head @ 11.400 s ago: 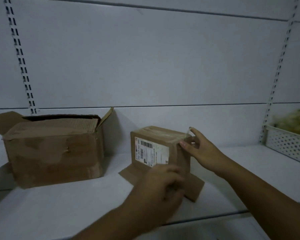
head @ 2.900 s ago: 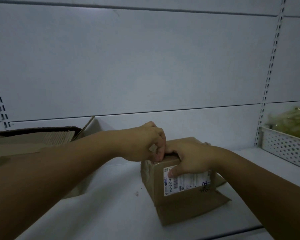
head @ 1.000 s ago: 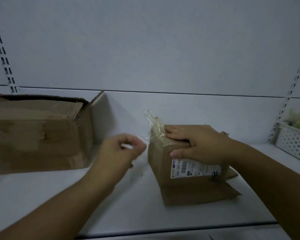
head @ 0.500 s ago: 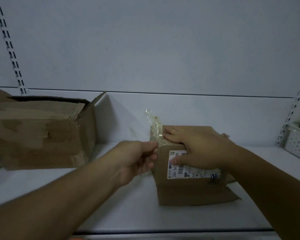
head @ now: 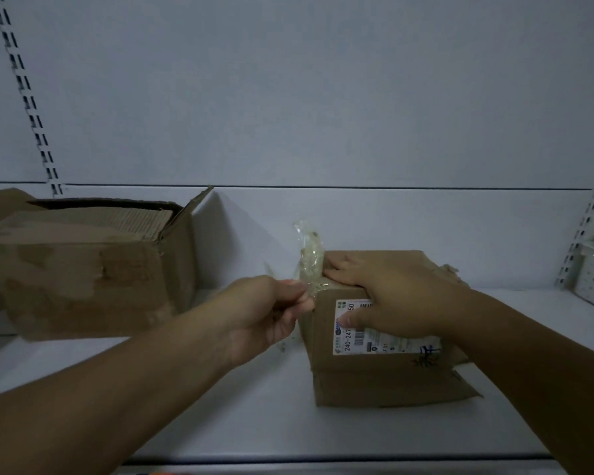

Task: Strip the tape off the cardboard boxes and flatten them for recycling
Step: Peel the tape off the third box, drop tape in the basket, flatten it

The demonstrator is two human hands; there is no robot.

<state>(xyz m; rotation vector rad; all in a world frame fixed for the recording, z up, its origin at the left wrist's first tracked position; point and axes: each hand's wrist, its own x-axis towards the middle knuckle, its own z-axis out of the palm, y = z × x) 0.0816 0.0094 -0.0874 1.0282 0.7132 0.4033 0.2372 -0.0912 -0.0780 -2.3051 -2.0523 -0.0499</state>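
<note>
On shelf (head: 357, 433), left hand (head: 264, 313) regrips tape (head: 309, 255) (box (head: 374, 371) pinned).

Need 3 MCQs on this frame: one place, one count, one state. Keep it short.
1. Where is the large open brown cardboard box relative to the small labelled brown cardboard box?
A. to its left
B. to its right
C. on top of it

2. How many cardboard boxes stand on the white shelf?
A. one
B. two
C. three

3. What is the left hand doing?
A. lying flat on the shelf
B. pinching the clear tape strip
C. holding a knife

Answers:
1 A: it sits at the shelf's left end.
2 B: only those two show.
3 B: its fingertips pinch the tape at the small box's top corner while the right hand presses on top.
</note>
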